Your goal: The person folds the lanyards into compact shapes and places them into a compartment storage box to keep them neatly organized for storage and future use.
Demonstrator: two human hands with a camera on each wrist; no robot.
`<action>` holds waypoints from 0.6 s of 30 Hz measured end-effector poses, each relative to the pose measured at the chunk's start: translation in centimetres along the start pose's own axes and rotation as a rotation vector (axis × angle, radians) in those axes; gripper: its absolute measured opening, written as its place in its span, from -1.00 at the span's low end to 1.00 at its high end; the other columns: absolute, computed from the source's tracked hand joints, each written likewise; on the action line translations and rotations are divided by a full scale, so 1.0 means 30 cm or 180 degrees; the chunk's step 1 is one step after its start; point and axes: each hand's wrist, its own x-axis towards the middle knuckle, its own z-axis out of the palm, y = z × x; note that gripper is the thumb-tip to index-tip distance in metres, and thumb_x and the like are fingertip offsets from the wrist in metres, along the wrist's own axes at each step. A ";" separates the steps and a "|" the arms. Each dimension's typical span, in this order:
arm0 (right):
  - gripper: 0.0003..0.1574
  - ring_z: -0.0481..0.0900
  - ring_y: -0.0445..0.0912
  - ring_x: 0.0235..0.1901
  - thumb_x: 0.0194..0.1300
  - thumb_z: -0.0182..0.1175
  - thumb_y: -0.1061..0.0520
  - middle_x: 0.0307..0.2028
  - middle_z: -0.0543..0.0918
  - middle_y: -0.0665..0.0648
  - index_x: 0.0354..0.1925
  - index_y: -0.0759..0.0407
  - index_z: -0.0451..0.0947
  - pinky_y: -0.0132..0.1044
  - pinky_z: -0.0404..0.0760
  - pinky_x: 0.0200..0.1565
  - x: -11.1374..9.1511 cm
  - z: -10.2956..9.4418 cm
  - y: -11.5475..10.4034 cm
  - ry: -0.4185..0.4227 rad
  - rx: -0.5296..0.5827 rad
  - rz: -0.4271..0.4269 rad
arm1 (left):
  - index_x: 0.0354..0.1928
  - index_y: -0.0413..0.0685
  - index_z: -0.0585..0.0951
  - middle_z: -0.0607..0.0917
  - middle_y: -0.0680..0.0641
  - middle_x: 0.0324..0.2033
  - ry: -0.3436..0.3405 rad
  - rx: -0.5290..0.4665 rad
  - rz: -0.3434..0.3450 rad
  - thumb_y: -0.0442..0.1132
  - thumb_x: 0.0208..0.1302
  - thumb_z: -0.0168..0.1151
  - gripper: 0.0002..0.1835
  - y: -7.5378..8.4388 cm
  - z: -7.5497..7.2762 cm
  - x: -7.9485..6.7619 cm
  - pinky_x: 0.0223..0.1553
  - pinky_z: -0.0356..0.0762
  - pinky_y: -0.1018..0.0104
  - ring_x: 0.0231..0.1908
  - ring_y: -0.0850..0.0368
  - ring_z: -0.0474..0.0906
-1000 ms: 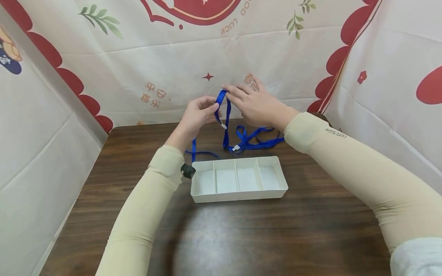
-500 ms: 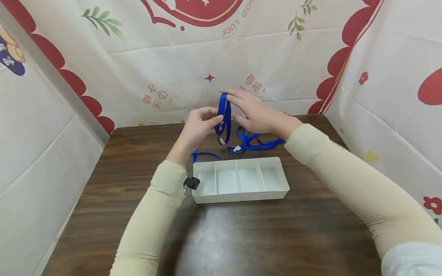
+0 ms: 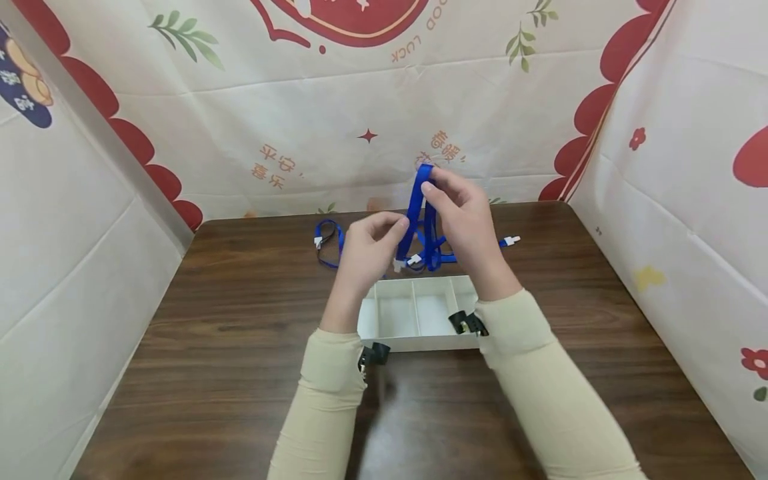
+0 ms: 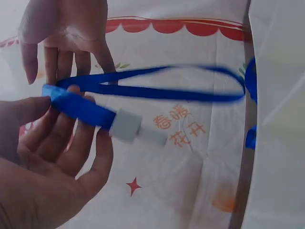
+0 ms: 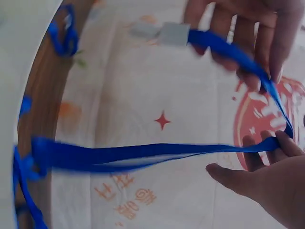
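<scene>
A blue lanyard (image 3: 415,208) hangs in a long loop between both hands above the back of the table. My left hand (image 3: 369,248) pinches its strap between thumb and fingers, just above a white plastic clip (image 4: 126,125). Higher up, my right hand (image 3: 471,223) holds the bend of the strap at its fingers, and the rest drops below it. In the right wrist view the doubled strap (image 5: 157,151) stretches away from the fingers. A white divided tray (image 3: 420,343) stands under the hands, its ends partly hidden by the arms.
Another blue lanyard (image 3: 341,237) lies coiled behind the left hand. More blue strap (image 3: 449,259) with a white clip (image 3: 510,241) is spread behind the tray. A printed white cloth (image 3: 330,113) walls in the back and sides of the wooden table (image 3: 222,333).
My right hand has turned and come over the lanyard's top, moving right. My left hand has moved right and down along the strap to the clip. The loop now hangs longer.
</scene>
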 end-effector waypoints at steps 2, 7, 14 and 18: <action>-0.46 0.56 -0.03 0.41 0.61 0.19 -0.01 0.39 0.65 0.10 0.42 0.12 0.55 0.06 0.45 0.50 -0.035 0.008 0.003 0.0143 0.0160 0.0003 | 0.10 -0.09 0.77 0.85 -0.15 -0.03 -0.0086 0.0009 0.0011 -0.11 0.60 0.23 -0.72 -0.005 0.017 -0.020 0.10 0.72 0.14 -0.03 0.05 0.78; -0.57 0.62 -0.09 0.32 0.55 0.28 0.00 0.26 0.75 0.10 0.24 0.17 0.70 -0.09 0.57 0.35 -0.100 0.029 0.020 0.0311 0.0355 0.0013 | 0.11 -0.10 0.77 0.84 -0.10 0.05 -0.0235 0.0074 0.0083 -0.15 0.57 0.26 -0.74 -0.017 0.044 -0.051 0.30 0.67 0.01 0.12 0.03 0.76; -0.60 0.58 -0.07 0.39 0.54 0.30 0.07 0.22 0.78 0.13 0.08 0.39 0.72 -0.04 0.55 0.42 -0.133 0.035 0.036 0.0343 0.0612 -0.0012 | 0.06 -0.12 0.78 0.84 -0.11 0.02 -0.0242 0.0028 0.0165 -0.16 0.54 0.30 -0.76 -0.023 0.055 -0.072 0.27 0.69 0.03 0.11 0.02 0.77; -0.59 0.56 -0.06 0.40 0.57 0.25 0.07 0.21 0.78 0.16 0.07 0.42 0.71 0.00 0.49 0.48 -0.139 0.034 0.030 0.0378 0.0690 -0.0008 | 0.05 -0.12 0.78 0.84 -0.11 0.00 -0.0257 0.0013 0.0134 -0.16 0.52 0.33 -0.76 -0.034 0.058 -0.080 0.25 0.71 0.07 0.09 0.03 0.77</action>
